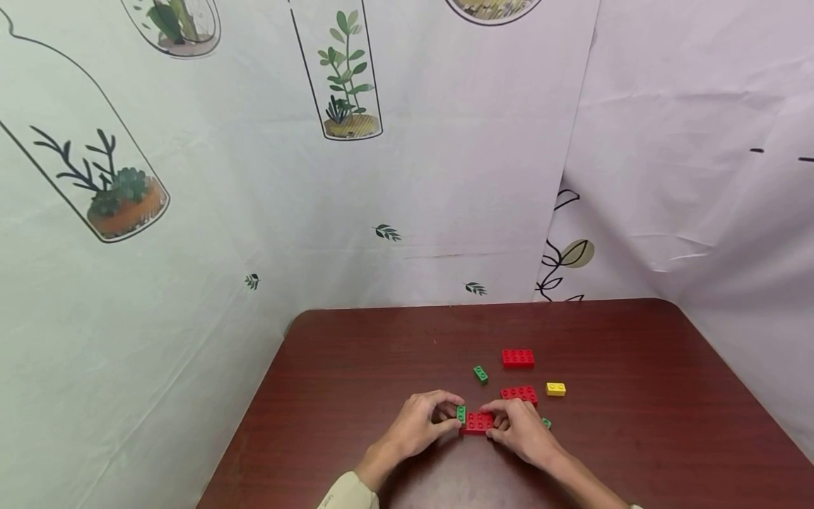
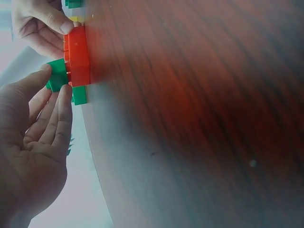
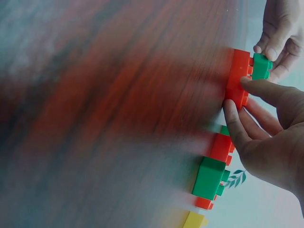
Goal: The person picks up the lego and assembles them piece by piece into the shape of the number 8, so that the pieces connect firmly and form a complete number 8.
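Observation:
A red eight-stud building brick [image 1: 478, 423] lies on the table, studs up, in front of me. My left hand [image 1: 416, 424] pinches a small green two-stud brick [image 1: 461, 415] between thumb and fingers at the red brick's left end. In the left wrist view the green brick [image 2: 58, 75] sits against the stud side of the red brick [image 2: 78, 57]; whether it is fully seated I cannot tell. My right hand [image 1: 523, 433] grips the red brick's right end, thumb on the near side and fingers on the far side, as the right wrist view also shows.
Behind the right hand lies a second red brick [image 1: 518, 394], with a third red brick [image 1: 518, 358] farther back. A green brick [image 1: 480, 375] and a yellow brick [image 1: 556, 389] lie nearby. Another green brick [image 1: 547, 423] is partly hidden by the right hand. Printed cloth hangs behind the brown table [image 1: 356, 353].

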Motion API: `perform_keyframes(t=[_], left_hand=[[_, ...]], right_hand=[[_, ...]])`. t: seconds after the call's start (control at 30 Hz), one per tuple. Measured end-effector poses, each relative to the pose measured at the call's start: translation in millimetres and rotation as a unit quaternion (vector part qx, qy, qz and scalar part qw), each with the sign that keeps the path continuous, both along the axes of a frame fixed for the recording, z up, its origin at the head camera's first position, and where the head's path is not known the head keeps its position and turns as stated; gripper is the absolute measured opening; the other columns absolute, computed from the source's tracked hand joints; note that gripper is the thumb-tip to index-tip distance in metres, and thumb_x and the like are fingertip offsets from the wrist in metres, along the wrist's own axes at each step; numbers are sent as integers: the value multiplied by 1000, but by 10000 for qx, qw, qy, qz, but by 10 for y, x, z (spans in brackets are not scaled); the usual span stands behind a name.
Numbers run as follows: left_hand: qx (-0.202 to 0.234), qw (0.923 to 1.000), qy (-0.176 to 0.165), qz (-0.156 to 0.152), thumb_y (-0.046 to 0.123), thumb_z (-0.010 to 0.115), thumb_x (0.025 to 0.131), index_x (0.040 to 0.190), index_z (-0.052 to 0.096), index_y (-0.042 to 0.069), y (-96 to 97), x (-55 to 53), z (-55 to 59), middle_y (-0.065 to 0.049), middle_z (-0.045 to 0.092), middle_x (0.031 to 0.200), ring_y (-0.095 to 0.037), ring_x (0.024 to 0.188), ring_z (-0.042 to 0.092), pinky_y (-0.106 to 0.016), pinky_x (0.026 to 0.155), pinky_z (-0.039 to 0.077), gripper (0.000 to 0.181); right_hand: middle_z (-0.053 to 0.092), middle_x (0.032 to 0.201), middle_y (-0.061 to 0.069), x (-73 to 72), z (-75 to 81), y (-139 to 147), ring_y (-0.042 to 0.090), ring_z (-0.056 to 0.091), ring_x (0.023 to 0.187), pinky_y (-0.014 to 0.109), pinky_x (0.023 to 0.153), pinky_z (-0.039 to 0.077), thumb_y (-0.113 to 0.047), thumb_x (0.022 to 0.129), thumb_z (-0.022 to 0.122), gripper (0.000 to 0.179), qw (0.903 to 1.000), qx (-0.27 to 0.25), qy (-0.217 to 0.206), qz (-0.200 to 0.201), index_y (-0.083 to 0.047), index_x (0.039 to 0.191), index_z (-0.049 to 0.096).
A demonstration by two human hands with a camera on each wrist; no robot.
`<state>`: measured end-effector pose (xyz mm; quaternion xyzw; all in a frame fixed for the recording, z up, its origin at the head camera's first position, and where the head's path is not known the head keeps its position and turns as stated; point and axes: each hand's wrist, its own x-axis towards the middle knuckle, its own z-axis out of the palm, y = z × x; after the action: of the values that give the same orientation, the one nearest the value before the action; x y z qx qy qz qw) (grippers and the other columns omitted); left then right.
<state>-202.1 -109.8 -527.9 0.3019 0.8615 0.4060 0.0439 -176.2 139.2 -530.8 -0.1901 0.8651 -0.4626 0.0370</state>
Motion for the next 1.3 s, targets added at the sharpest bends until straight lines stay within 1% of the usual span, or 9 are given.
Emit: perform_keyframes(t=[0.13,0.37,0.6,0.83,1.03,1.17,1.3], left_hand=[[-43,10000,13,2,15,82,96,124,75,11,1,3,-3,10,74,105,4,88,67,-21,79,56,29],[-117,9999,99,60,17,82,96,123,76,11,11,10,-19,12,73,103,5,87,65,-20,79,55,29],[-54,9996,220,142,18,83,96,122,77,13,16,23,-46,11,73,99,4,84,63,-20,77,54,27],[108,9996,23,274,20,83,96,121,78,14,22,35,-97,11,73,100,3,83,63,-21,75,54,27],[380,9986,-216,307,20,83,95,120,78,15,33,32,-131,11,73,96,1,80,64,-21,73,55,26],[523,9973,-370,356,20,84,95,120,78,15,40,32,-149,12,73,94,1,78,65,-21,71,55,26],[636,9957,-521,434,19,84,94,120,79,15,46,45,-161,10,74,92,0,75,65,-22,69,55,26]], right_hand=[[68,77,-2,5,-6,-2,5,64,66,25,59,54,6,84,85,32,10000,-16,-58,-27,4,114,77],[69,76,-1,10,-25,0,5,64,64,24,59,54,3,84,87,33,9995,-291,-115,-98,5,115,77],[71,78,-1,15,-43,17,6,66,65,25,60,55,-1,85,88,32,9989,-424,-158,-125,5,115,77],[72,80,0,14,-70,24,10,68,68,25,61,56,0,86,86,31,9978,-465,-396,-248,3,116,78],[72,81,3,26,-82,37,16,71,70,27,62,57,3,85,86,33,9954,-704,-581,-283,4,117,77],[72,81,3,35,-89,34,16,71,72,27,63,58,4,84,86,33,9945,-770,-608,-362,4,116,77],[72,82,3,41,-104,31,15,71,72,26,63,57,3,83,87,32,9938,-805,-617,-466,3,115,78]])
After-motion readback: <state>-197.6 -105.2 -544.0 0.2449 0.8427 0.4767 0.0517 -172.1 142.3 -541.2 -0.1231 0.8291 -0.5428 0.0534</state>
